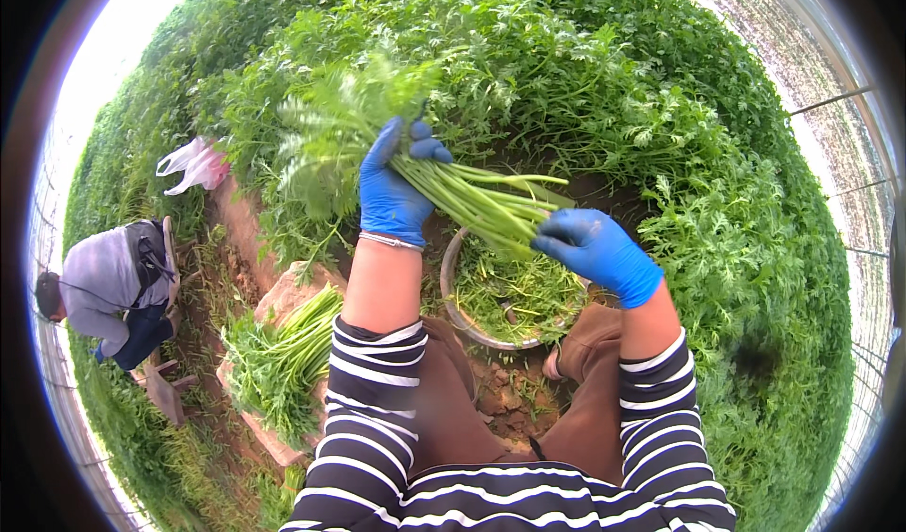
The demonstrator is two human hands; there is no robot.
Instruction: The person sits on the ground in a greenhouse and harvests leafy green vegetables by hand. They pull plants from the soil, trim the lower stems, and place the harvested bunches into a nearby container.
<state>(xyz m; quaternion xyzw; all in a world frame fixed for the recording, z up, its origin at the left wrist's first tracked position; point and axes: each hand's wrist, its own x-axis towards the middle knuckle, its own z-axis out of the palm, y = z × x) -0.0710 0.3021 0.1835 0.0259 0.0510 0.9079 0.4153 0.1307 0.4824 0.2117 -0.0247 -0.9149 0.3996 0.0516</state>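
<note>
My left hand (400, 185), in a blue glove, grips a bunch of leafy greens (467, 192) around its upper stems. The leaves fan out blurred to the upper left, and the pale green stems slant down to the right. At the cut stem ends, my right hand (598, 249), also gloved in blue, has its thumb and fingers closed on some of the stems. Below the bunch, between my legs, stands a round basin (451, 284) holding loose leaves and stem scraps. A small brown object among the scraps cannot be made out.
More cut greens (294, 362) lie in a pile on a pinkish sheet (283, 447) to my left. Farther left a person (120, 284) bends over beside a low wooden stool (163, 390). A plastic bag (195, 166) rests near the dense growing plants (531, 44) ahead and to the right.
</note>
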